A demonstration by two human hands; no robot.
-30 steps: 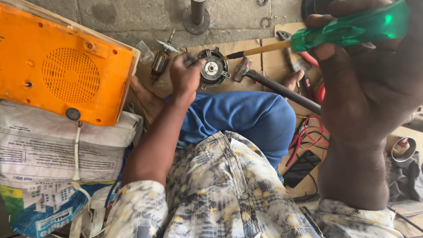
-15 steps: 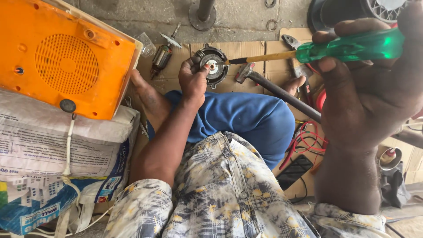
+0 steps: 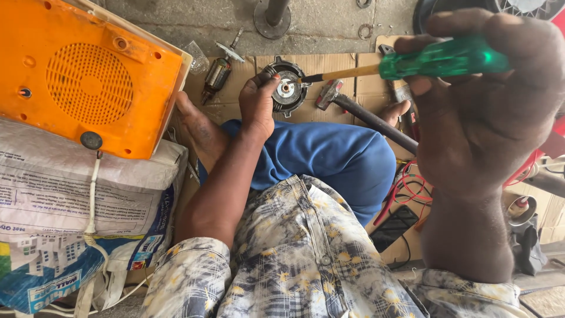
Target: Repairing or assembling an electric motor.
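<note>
The left hand (image 3: 257, 100) is closed around the rim of a round black motor housing (image 3: 288, 90), holding it over the cardboard (image 3: 344, 65) on the floor, just beyond the person's blue-clad knee (image 3: 329, 156). The right hand (image 3: 488, 112), raised close to the camera, is clenched round the green handle of a screwdriver (image 3: 435, 59) whose tip meets the middle of the housing. A motor armature (image 3: 216, 73) lies to the left beside an orange plastic casing (image 3: 88, 76), and a hammer (image 3: 359, 112) rests just right of the housing.

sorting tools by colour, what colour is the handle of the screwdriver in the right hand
Translucent green handle on the screwdriver, with a yellowish shaft; right hand grips it. Head view.
</note>
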